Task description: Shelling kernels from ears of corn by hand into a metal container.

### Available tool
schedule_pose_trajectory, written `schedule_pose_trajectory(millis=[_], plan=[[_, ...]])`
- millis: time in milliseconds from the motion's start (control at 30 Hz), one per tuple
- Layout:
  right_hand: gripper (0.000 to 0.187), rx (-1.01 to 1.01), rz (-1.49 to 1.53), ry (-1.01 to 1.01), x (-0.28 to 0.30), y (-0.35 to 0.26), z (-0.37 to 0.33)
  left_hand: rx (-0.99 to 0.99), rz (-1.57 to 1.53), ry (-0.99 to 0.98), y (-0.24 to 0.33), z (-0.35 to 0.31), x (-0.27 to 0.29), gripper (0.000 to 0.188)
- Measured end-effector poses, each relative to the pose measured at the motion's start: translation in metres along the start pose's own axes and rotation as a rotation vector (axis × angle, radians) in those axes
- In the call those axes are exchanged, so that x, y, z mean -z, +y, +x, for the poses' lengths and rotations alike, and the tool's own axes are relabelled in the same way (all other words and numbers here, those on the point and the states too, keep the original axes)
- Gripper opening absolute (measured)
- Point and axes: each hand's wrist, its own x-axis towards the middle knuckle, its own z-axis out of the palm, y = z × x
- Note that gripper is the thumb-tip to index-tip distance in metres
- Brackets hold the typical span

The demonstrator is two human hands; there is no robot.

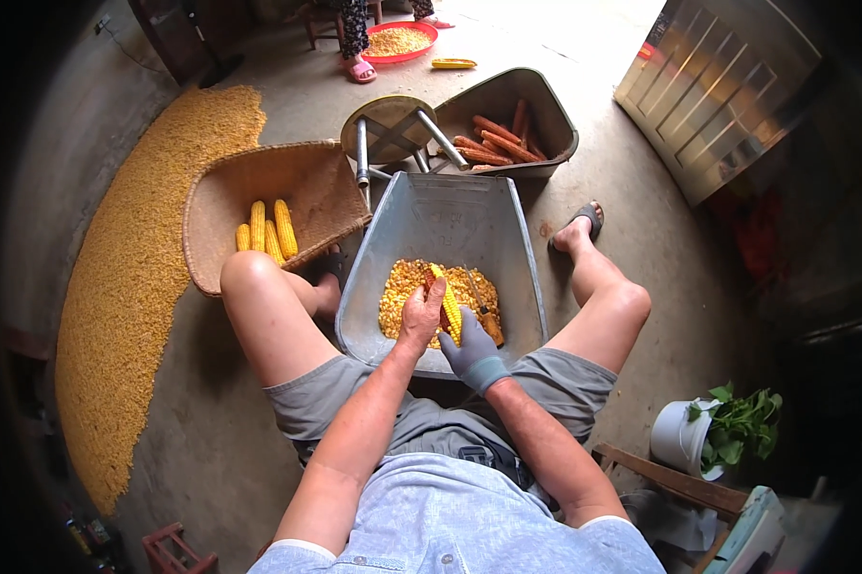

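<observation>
We note the corn cob (453, 311) tilted above kernels (398, 295) in the grey tub (440, 210): left hand (419, 316) curled against its left side, gloved right hand (473, 356) closed around its near end.

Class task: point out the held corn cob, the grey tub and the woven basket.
Held corn cob (452, 312): head view, yellow kernels near its middle.
Grey tub (447, 212): head view, bare inside of its far wall.
Woven basket (302, 182): head view, bare inside wall.
</observation>
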Motion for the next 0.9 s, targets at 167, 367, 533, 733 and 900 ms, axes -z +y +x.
schedule_pose_trajectory(millis=[167,367,533,733,900], plan=[[0.054,0.010,0.030,-0.052,0.001,0.001,-0.001,-0.019,0.160,0.015,0.002,-0.004,0.002,0.045],[0.053,-0.068,0.109,-0.040,0.003,0.001,0.002,-0.116,0.041,0.047,-0.002,-0.007,-0.003,0.043],[0.053,-0.062,0.033,-0.028,-0.002,0.007,0.004,0.002,0.192,-0.036,0.003,-0.009,-0.002,0.043],[0.047,-0.088,0.131,0.007,-0.003,0.007,0.004,-0.141,0.249,-0.003,-0.015,-0.004,0.003,0.045],[0.044,-0.106,0.122,0.015,0.003,0.002,0.007,-0.154,0.073,0.016,0.001,-0.012,-0.005,0.041]])
